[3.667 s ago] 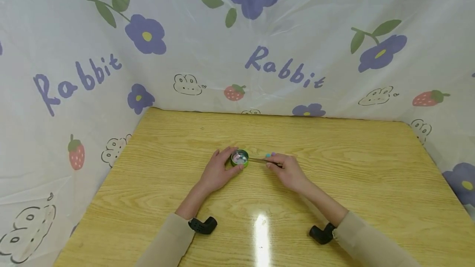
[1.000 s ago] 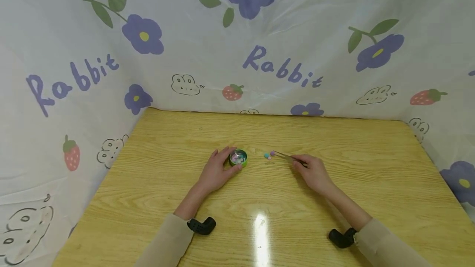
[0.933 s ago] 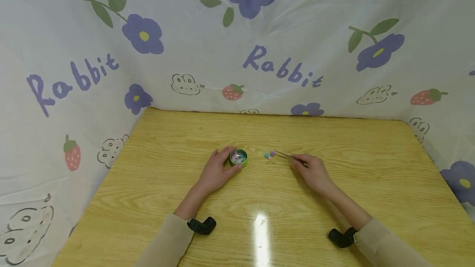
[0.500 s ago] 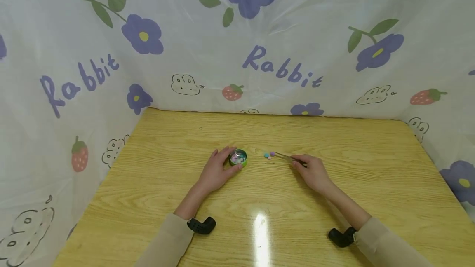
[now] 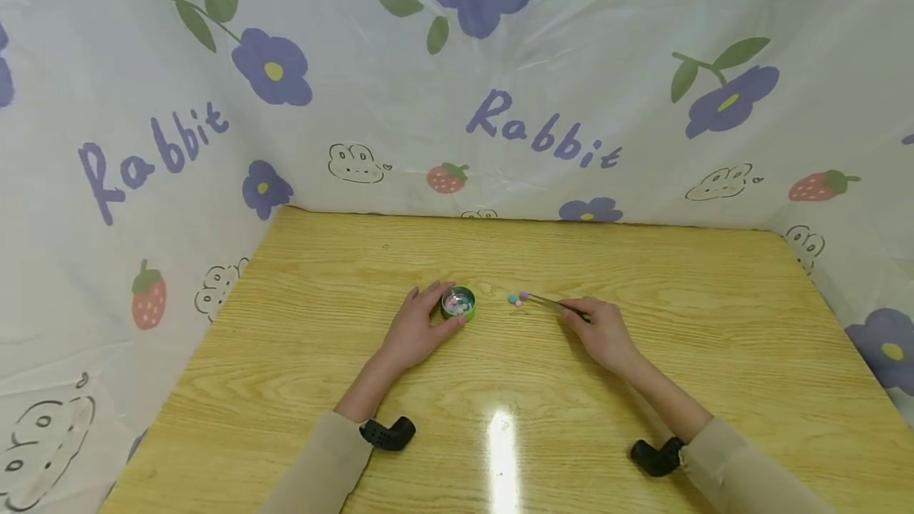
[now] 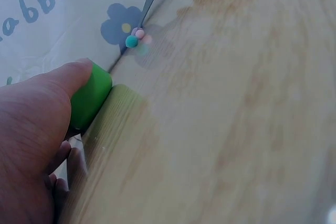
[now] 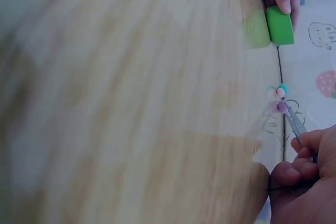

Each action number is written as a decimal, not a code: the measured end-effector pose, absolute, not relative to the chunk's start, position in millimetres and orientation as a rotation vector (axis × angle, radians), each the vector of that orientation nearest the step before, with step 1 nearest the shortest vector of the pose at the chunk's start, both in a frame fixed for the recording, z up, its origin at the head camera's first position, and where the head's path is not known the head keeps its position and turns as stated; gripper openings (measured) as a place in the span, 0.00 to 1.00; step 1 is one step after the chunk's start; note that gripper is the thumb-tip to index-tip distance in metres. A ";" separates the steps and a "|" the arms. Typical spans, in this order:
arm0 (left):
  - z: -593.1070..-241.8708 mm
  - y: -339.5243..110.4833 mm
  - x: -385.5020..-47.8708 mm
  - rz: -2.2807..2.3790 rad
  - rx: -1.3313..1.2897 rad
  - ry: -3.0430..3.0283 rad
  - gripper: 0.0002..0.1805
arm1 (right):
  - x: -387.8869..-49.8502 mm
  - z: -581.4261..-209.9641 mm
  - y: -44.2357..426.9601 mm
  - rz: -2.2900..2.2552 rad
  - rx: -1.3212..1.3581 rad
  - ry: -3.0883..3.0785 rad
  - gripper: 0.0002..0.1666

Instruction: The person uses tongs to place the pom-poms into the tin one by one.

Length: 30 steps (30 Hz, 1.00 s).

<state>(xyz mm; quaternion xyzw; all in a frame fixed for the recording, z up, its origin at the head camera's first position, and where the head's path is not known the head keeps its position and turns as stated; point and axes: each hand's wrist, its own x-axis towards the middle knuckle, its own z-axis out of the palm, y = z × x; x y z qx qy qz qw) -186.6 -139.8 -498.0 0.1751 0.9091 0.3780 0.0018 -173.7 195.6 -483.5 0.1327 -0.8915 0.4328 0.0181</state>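
Note:
My left hand (image 5: 416, 329) curves round a small round green tin (image 5: 459, 314), thumb on the near side and fingers on the far side. Several small pale balls lie inside the tin. In my right hand (image 5: 602, 334) I pinch a pair of tweezers (image 5: 546, 302), pointing left. Their tips are at a purple ball (image 7: 282, 107); whether they grip it is too small to tell. Close beside it on the table lie a teal ball (image 6: 131, 41) and a pink ball (image 6: 139, 33).
The balls and tin stand on a wood-grain table (image 5: 457, 387). A white curtain (image 5: 371, 101) printed with flowers and rabbits hangs behind it and at the sides. Each wrist wears a black camera mount (image 5: 389, 435).
Since the earliest frame, my right hand has drawn back to the right with the tweezers, from the tin to the purple ball. My left hand has stayed on the tin.

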 end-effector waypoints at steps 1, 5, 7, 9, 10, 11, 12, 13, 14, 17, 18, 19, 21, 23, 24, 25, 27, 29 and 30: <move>-497.7 -139.9 -186.7 1.184 0.549 2.855 0.37 | -173.8 -483.2 195.1 1.345 0.409 -2.765 0.14; -495.7 -140.1 -186.4 1.183 0.541 2.853 0.37 | -173.6 -479.7 190.6 1.337 0.411 -2.735 0.14; -495.2 -140.2 -186.4 1.183 0.534 2.850 0.38 | -173.7 -477.1 186.7 1.353 0.412 -2.719 0.14; -495.0 -140.1 -186.3 1.181 0.528 2.847 0.38 | -173.7 -474.3 181.9 1.368 0.418 -2.705 0.14; -494.9 -140.0 -186.1 1.177 0.526 2.844 0.38 | -173.8 -472.8 179.3 1.385 0.416 -2.700 0.14; -494.7 -139.8 -186.0 1.177 0.526 2.842 0.38 | -173.8 -471.4 176.6 1.400 0.414 -2.700 0.14; -494.7 -139.5 -185.8 1.176 0.526 2.843 0.37 | -173.8 -470.3 174.1 1.414 0.413 -2.700 0.14; -494.4 -139.2 -185.5 1.179 0.527 2.843 0.37 | -173.7 -469.1 171.8 1.429 0.414 -2.697 0.14; -494.1 -138.8 -185.1 1.180 0.526 2.842 0.37 | -173.5 -468.1 169.4 1.445 0.416 -2.693 0.14; -493.7 -139.3 -183.6 1.194 0.532 2.835 0.37 | -170.8 -466.2 161.8 1.473 0.426 -2.674 0.13; -493.9 -139.8 -183.1 1.197 0.535 2.834 0.37 | -169.7 -466.1 159.1 1.475 0.432 -2.663 0.13; -493.9 -140.3 -182.6 1.201 0.538 2.831 0.37 | -168.6 -466.0 156.5 1.480 0.443 -2.649 0.13; -494.3 -141.4 -181.8 1.198 0.546 2.830 0.36 | -165.7 -465.3 151.4 1.480 0.467 -2.624 0.13; -494.6 -142.6 -180.9 1.192 0.558 2.834 0.36 | -163.4 -465.3 146.0 1.495 0.486 -2.602 0.12; -494.8 -143.3 -180.6 1.187 0.561 2.836 0.36 | -162.3 -465.7 143.2 1.503 0.490 -2.598 0.12; -495.0 -144.0 -180.1 1.186 0.562 2.836 0.37 | -160.5 -465.5 140.7 1.518 0.496 -2.592 0.12; -495.6 -145.4 -179.3 1.181 0.567 2.840 0.36 | -157.8 -466.3 135.4 1.526 0.499 -2.594 0.12; -495.8 -146.9 -178.3 1.180 0.568 2.839 0.36 | -154.4 -467.0 130.2 1.539 0.510 -2.597 0.12; -496.0 -147.7 -177.8 1.181 0.570 2.838 0.36 | -152.5 -467.3 127.8 1.540 0.521 -2.595 0.12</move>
